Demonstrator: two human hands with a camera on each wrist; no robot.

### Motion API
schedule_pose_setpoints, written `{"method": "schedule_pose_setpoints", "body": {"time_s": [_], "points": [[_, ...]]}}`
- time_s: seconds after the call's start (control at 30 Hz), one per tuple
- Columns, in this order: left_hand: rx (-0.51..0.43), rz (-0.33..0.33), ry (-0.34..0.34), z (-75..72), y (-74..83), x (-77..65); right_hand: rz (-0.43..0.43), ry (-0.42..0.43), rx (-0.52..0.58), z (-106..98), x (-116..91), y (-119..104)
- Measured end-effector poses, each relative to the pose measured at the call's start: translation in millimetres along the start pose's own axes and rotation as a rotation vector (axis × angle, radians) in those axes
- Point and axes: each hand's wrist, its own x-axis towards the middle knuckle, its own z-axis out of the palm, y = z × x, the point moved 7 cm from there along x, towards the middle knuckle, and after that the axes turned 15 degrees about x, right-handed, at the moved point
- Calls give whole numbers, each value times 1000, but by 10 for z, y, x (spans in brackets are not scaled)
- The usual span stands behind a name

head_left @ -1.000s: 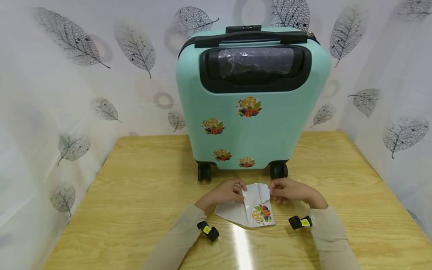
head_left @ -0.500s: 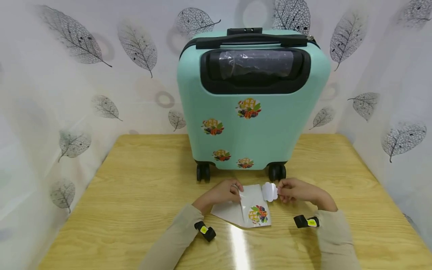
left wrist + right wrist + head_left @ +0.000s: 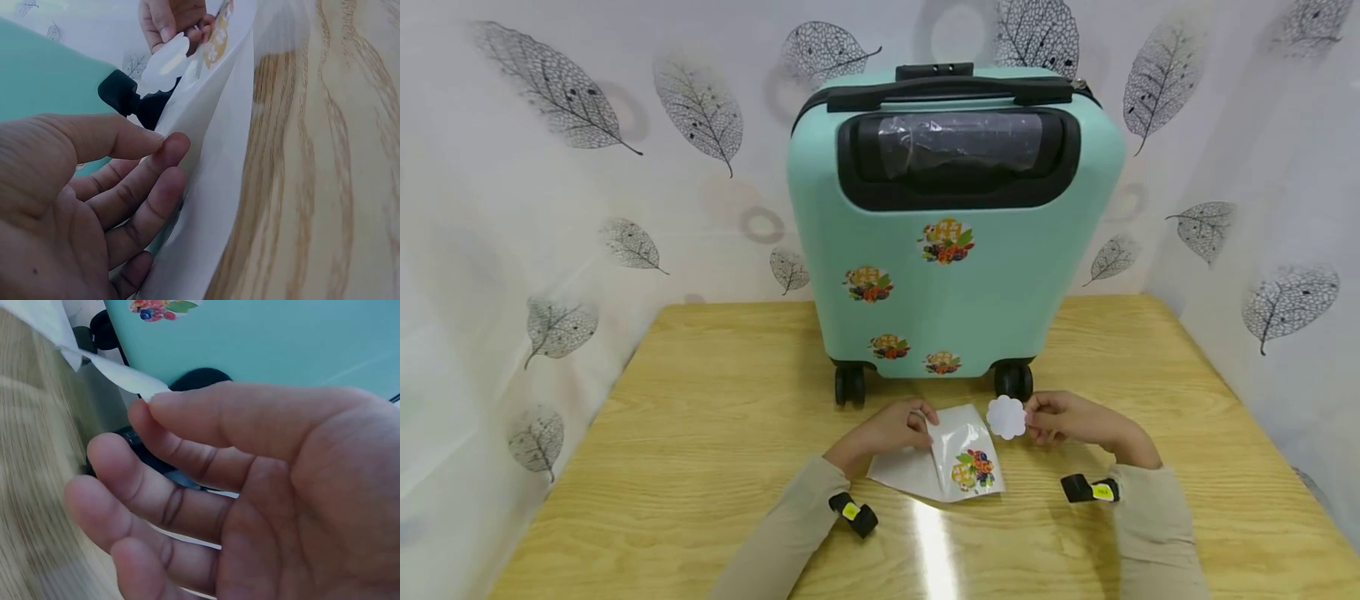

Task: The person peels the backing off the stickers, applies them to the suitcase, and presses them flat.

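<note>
A mint-green suitcase (image 3: 955, 225) stands upright on the wooden table (image 3: 700, 417), with several fruit stickers on its front. Before it lies a white sticker backing sheet (image 3: 947, 462) with one fruit sticker left (image 3: 973, 469). My left hand (image 3: 895, 429) pinches the sheet's upper edge between thumb and fingers (image 3: 169, 147). My right hand (image 3: 1063, 417) pinches a peeled flower-shaped sticker (image 3: 1006, 417), white back towards me, just right of the sheet. The same sticker (image 3: 164, 62) shows in the left wrist view. In the right wrist view my right hand's fingers (image 3: 187, 456) pinch its edge.
Leaf-patterned white curtains (image 3: 550, 208) close in the table on the left, back and right. The suitcase's black wheels (image 3: 850, 385) stand just behind my hands. Bare wood lies to either side of the sheet.
My right hand has peeled the flower-shaped sticker fully off the sheet and drawn it to the right. The sheet's lifted corner has dropped flatter. My left hand stays on the sheet.
</note>
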Motion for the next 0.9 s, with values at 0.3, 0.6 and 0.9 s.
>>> {"method": "schedule_pose_setpoints", "body": {"time_s": [0.3,0.6,0.9], "points": [[15,14,-7,2,5,-12,-31,-19,-32,-56,-81,-11],[88,27,-6,-20,25,-14,-22,-51,-42,-22,-70,-12],[44,35,49,-88,68,-48,-39,19,-76,-56,-99,-55]]}}
